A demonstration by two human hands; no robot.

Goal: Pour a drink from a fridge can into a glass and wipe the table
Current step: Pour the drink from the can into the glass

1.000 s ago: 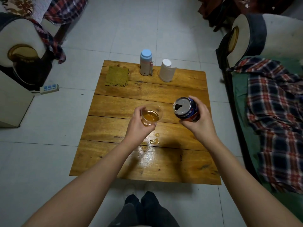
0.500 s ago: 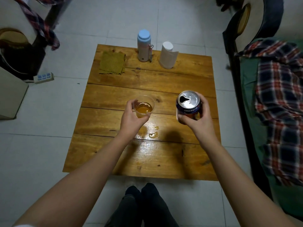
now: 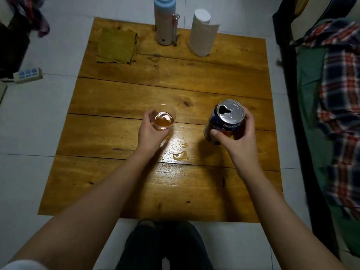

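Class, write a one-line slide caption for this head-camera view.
Left hand holds a glass of amber drink, right hand an opened can, spill between.

White lettering bands the blue can, too blurred to read.

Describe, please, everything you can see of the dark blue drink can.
The dark blue metal drink can has a silver top with its dark opening showing and droplets on the lid. A white-lettered band and an orange patch mark its side. The right hand grips it, fingers and thumb curled round it, near the wooden plank table; whether it rests there is unclear.
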